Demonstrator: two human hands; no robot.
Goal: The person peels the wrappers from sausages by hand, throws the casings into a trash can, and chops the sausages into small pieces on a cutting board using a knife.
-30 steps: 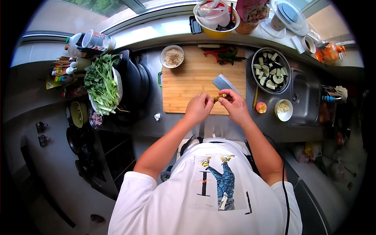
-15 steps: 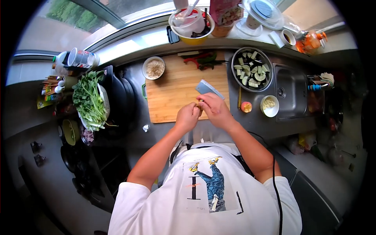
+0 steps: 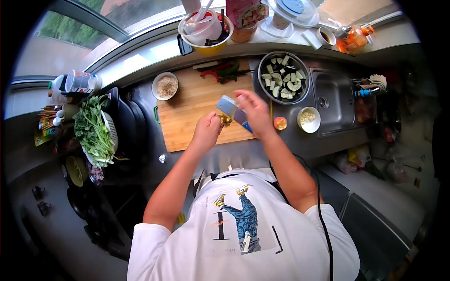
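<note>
My left hand (image 3: 207, 131) is closed on a small yellowish-brown piece (image 3: 225, 119) above the wooden cutting board (image 3: 187, 110). To its right, my right hand (image 3: 253, 114) is raised over the cleaver, fingers apart and slightly blurred, with nothing seen in them. The cleaver (image 3: 226, 105) lies on the board, its grey blade partly covered by my right hand. Red and green peppers (image 3: 227, 71) rest at the board's far edge, and a bowl of pale chopped food (image 3: 167, 86) stands at its far left corner.
Right of the board are a metal bowl of cut eggplant (image 3: 284, 78), a small red-rimmed item (image 3: 280, 123), a white bowl of pale pieces (image 3: 309, 120) and the sink (image 3: 333, 107). Leafy greens (image 3: 95, 129) fill a basket at left. Containers line the window sill.
My right hand has come away from my left hand and opened. The small piece stays in my left hand. The whole view has shifted, with the board now further left.
</note>
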